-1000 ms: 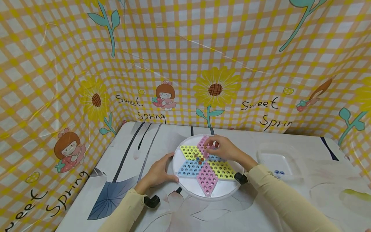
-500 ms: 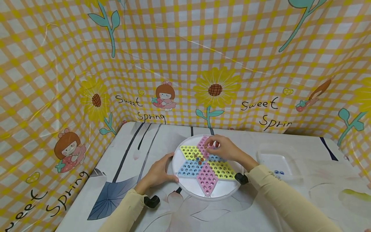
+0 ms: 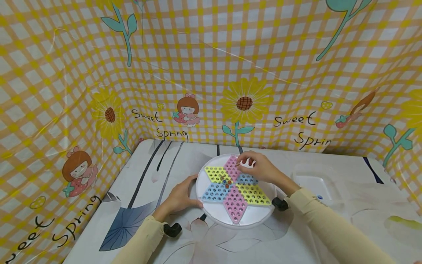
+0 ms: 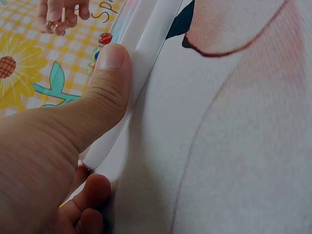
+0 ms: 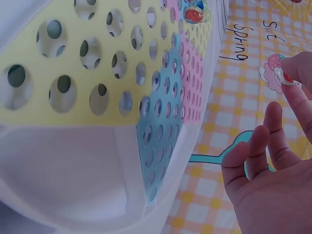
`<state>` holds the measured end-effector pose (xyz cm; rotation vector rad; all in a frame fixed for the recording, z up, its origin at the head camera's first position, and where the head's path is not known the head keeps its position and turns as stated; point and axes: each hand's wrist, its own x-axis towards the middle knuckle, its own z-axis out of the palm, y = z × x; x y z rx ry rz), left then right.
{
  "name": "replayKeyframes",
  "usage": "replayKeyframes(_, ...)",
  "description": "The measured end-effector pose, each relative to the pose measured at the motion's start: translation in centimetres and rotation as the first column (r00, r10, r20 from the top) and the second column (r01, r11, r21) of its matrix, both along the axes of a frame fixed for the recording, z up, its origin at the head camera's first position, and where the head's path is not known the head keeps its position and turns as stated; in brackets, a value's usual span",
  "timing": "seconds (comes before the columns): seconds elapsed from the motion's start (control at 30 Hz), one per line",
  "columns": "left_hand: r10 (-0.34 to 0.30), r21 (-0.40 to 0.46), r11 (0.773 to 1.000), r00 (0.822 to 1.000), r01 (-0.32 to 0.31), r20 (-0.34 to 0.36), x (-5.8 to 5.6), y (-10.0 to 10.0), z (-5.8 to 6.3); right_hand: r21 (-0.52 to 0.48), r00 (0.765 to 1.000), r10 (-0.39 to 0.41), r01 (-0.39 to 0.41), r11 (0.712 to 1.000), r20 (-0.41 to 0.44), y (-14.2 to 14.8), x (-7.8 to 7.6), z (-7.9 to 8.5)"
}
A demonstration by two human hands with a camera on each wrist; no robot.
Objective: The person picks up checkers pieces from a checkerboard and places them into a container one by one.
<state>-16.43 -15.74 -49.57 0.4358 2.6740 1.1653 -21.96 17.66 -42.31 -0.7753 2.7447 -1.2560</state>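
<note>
A round white Chinese checkers board (image 3: 213, 209) with pink, yellow and blue perforated sections lies on the table. My left hand (image 3: 180, 196) holds its left rim, thumb against the edge in the left wrist view and the other fingers lower down. Above the far pink section, my right hand (image 3: 258, 167) pinches a clear marble with red in it (image 5: 287, 78) between thumb and index finger; its other fingers are loosely bent. Several marbles (image 5: 195, 14) sit clustered around the board's middle. The right hand partly covers the board's far right side.
To the right stands a clear plastic box (image 3: 300, 183) with a blue marble (image 3: 319, 197) visible inside; the right sleeve covers part of it. A checked yellow curtain (image 3: 204, 73) rises behind the table.
My right hand has shifted slightly to the right, with the marble still pinched. My left hand and the board have stayed in place.
</note>
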Motion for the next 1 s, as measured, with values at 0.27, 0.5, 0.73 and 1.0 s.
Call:
replayKeyframes(0.27, 0.006, 0.002, 1.000, 1.000, -0.006, -0.010, 0.0, 0.0, 0.0, 0.001, 0.999, -0.026, 0.026, 1.000, -0.042, 1.2, 0.2, 0.7)
replayKeyframes(0.5, 0.002, -0.003, 1.000, 1.000, -0.002, -0.009, 0.0, 0.0, 0.0, -0.007, 0.998, -0.053, 0.053, 0.999, -0.040, 2.6, 0.6, 1.3)
replayKeyframes(0.73, 0.003, -0.010, 1.000, 1.000, -0.003, -0.009, 0.0, 0.0, 0.0, 0.008, 0.994, -0.089, 0.089, 0.996, -0.066, 4.2, 0.9, 1.6)
replayKeyframes(1.0, 0.012, 0.008, 1.000, 1.000, -0.012, -0.006, 0.1, 0.2, 0.2, 0.022, 0.986, -0.153, 0.155, 0.988, -0.059, 6.2, 1.6, 2.1)
